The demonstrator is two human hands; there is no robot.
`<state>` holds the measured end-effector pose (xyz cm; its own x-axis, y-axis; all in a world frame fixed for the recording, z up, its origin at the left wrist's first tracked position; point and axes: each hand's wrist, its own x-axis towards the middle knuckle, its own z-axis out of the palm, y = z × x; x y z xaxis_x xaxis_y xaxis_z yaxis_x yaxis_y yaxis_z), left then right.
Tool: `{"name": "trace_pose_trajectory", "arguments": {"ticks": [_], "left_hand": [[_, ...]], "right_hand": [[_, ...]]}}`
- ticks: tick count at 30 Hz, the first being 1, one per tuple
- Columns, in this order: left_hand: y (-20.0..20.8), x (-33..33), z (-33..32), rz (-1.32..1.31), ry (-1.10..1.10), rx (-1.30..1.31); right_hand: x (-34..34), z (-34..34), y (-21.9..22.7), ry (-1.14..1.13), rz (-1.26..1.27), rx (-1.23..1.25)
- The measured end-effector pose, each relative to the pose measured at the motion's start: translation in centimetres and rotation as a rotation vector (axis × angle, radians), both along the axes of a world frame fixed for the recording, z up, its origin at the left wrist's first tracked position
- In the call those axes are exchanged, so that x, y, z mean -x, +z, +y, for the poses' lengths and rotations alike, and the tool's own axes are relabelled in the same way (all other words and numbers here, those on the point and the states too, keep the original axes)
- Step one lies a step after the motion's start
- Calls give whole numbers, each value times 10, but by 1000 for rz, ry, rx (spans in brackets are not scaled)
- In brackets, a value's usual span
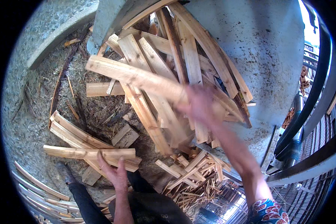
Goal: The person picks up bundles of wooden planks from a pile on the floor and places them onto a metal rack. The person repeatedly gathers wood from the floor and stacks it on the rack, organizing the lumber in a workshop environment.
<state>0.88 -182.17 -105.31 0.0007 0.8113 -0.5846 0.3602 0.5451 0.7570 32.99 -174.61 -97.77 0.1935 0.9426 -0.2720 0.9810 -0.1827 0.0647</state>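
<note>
My right hand (199, 102) is blurred by motion. It grips the near end of a long pale board (134, 76), which reaches up and to the left over a loose heap of boards (188, 52). My left hand (115, 173) has its finger and thumb spread, touching the near edge of a short board (71, 152). This board lies across the top of a small stack of boards (69, 130) near my legs.
A wooden block (125, 136) lies by the stack on the debris-strewn ground. The heap rests against a grey-blue metal panel (265, 59). Thin offcuts (192, 194) fill the lower middle. More boards (41, 196) lie at lower left; black curved hoses or bars (308, 100) stand at right.
</note>
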Motion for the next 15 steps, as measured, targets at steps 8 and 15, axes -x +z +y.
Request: {"name": "trace_pose_trajectory", "arguments": {"ticks": [8, 15], "left_hand": [[9, -88, 26, -702, 769, 760], [0, -28, -1, -456, 765, 650]], "right_hand": [[82, -23, 4, -329, 392, 374], [-25, 7, -35, -153, -113, 0]]}}
